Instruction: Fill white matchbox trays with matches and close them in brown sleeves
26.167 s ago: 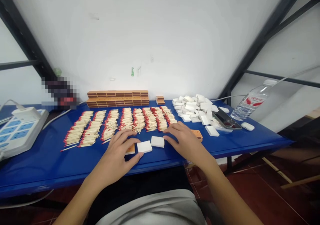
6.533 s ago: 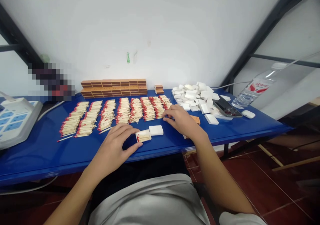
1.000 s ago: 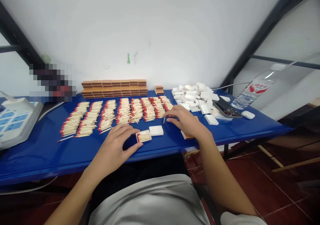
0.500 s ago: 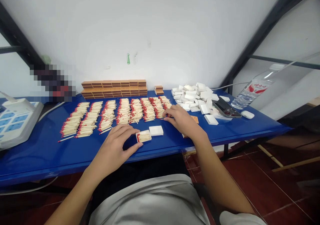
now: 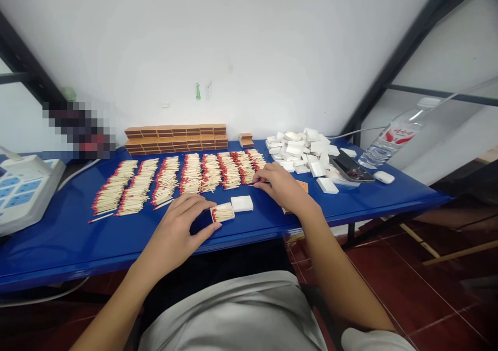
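White tray (image 5: 227,207) | left hand (image 5: 182,221) half-open, gripping it | right hand (image 5: 283,186) curled (fingertip hold unclear)

The matches (image 5: 231,176) are cream (tipped red), the trays (image 5: 241,203) white, matchboxes (image 5: 176,141) orange-brown, table (image 5: 97,239) blue.

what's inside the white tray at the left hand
Matches lie in the tray, their red heads toward the left hand. What lies beneath the top ones cannot be seen, because they cover it.
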Available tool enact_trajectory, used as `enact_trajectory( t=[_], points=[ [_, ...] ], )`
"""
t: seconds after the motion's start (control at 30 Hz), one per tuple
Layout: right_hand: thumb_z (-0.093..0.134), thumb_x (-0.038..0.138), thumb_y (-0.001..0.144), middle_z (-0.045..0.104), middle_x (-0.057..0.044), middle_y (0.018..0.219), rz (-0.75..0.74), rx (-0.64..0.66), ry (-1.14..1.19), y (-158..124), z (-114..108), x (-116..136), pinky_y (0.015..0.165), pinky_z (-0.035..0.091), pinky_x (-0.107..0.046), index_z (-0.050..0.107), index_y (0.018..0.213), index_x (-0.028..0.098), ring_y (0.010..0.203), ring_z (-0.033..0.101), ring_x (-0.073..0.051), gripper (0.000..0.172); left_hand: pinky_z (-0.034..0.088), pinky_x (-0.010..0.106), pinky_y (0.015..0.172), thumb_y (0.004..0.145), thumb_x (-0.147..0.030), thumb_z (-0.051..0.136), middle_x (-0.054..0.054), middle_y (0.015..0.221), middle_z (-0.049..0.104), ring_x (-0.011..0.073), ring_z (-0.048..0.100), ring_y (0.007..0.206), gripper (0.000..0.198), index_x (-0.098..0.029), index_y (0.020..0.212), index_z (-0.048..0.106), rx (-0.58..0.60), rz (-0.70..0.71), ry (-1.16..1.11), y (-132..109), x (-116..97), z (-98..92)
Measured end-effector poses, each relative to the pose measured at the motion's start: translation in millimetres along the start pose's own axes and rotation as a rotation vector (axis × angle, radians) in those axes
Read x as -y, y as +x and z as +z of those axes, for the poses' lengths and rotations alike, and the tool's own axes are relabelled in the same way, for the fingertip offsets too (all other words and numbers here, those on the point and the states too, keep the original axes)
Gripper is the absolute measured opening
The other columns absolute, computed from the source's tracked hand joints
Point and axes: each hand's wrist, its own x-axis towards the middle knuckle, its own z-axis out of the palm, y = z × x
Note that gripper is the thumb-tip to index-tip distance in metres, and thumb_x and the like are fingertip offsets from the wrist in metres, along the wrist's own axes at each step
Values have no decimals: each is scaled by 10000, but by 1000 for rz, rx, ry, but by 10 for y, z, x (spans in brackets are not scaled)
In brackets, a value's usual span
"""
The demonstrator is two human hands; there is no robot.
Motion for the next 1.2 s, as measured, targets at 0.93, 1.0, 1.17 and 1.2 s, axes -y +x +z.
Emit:
enact_trajectory(
  t=[0.93,1.0,1.17,1.2],
  points=[
    [640,174,1026,628,-79,944,-33,-2,22,-6,25,-34,855,444,-383,638,880,209,976,550,-269,150,515,455,1078,1036,-427,700,78,1208,727,263,655,1187,285,-242,1253,687,2,12,14,4,-2,2],
    [645,177,1025,630,-80,947,-37,-3,20,-7,4,-16,862,445,-388,625,871,208,975,550,-269,158,518,461,1078,1036,-430,698,82,1205,729,267,657,1186,286,-241,1250,689,-2,13,13,5,-2,1],
    [629,172,1042,626,-74,966,-90,-35,91,-65,-108,177,888,450,-385,606,892,214,999,556,-262,157,520,474,1079,1035,-433,695,90,1207,732,275,662,1184,285,-244,1248,696,4,2,6,13,-9,-1],
    [629,180,1046,628,-70,974,-112,-38,121,-88,-126,250,892,454,-381,607,902,217,1006,560,-258,151,521,473,1079,1035,-430,696,90,1210,733,275,662,1184,283,-244,1248,696,8,1,4,15,-11,-3]
  ],
)
